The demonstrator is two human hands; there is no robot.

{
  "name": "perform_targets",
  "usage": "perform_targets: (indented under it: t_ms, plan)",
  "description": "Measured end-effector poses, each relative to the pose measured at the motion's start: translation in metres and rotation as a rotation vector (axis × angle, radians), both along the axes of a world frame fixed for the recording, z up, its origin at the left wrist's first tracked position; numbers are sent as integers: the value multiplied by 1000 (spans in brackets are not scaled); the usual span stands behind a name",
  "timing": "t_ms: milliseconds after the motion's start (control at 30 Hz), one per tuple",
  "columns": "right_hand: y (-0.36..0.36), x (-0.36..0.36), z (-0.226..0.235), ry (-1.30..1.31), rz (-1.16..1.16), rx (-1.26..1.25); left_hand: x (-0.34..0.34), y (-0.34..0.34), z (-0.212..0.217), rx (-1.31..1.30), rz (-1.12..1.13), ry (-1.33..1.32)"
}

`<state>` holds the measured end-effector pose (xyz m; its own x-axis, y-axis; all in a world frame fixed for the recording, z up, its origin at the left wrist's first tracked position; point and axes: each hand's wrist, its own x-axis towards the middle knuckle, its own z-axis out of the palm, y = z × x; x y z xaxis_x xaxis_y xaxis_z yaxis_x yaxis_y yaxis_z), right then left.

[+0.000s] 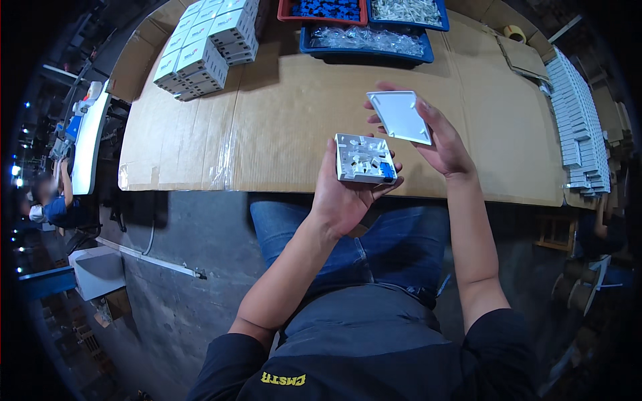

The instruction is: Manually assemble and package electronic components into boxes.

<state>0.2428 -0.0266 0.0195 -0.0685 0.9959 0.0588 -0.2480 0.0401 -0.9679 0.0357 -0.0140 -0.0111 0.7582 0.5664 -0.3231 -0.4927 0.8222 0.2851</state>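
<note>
The workbench (pixel 281 120) is covered with flattened brown cardboard, apparently as a protective work surface. Stacked white boxes (pixel 204 47) occupy its far left corner; a long row of white plates (pixel 576 127) runs along its right edge. At the far edge sit blue trays (pixel 366 41) of clear and white parts and a red tray (pixel 286 9) of blue parts, within arm's reach.

The left hand (pixel 348 194) cradles a square white base (pixel 364 158) from below, fingers curled around its edges, open side up so the inner ribs and a small blue insert (pixel 387 171) are visible. The right hand (pixel 441 137) pinches a flat white cover (pixel 400 117) by its edges, tilted, just above and beside the base. Both parts are held over the near table edge, above the lap
</note>
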Motion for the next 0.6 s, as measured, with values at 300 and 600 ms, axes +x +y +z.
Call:
perform_targets:
  t_ms: [300,600]
  plan:
    - [11,-13,8,-398,157,-40,2,-4,3,19,38,13]
    - [25,-17,3,-504,273,-124,2,0,-1,-10,54,9]
